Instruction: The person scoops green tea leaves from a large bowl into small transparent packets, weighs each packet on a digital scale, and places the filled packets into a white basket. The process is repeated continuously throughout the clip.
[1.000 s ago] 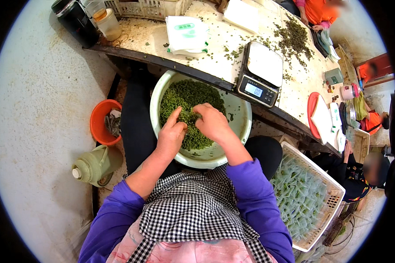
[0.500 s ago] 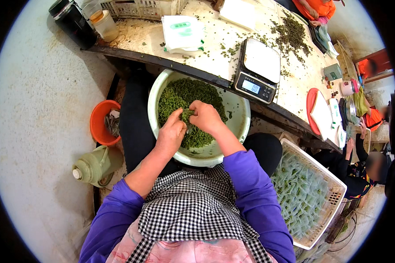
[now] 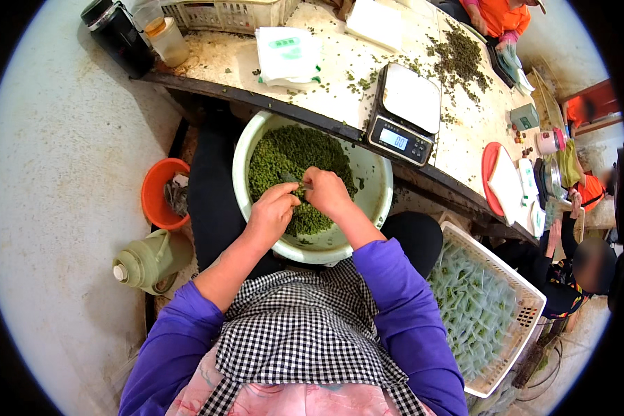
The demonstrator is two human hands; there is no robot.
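A pale green basin (image 3: pixel 376 182) sits between my knees, partly filled with small round green berries (image 3: pixel 284 149) that look like peppercorns. Over the berries, my left hand (image 3: pixel 273 208) has its thumb and fingers drawn together. Close beside it, fingertips nearly meeting, my right hand (image 3: pixel 327 192) is closed in a pinch. Whatever lies between the fingertips is too small to make out. A few dark bits cling to the basin's inner wall on the right.
Beyond the basin a table edge runs across, carrying a digital scale (image 3: pixel 403 114), white bags (image 3: pixel 284 55) and scattered berries (image 3: pixel 457 59). At right stands a crate (image 3: pixel 532 310) of filled clear bags; at left, an orange bucket (image 3: pixel 154 191) and green thermos (image 3: pixel 152 260). Other people sit around the table.
The green berries seen between my fingertips before are no longer visible there. My left fingers have curled in lower, and both hands stay over the basin.
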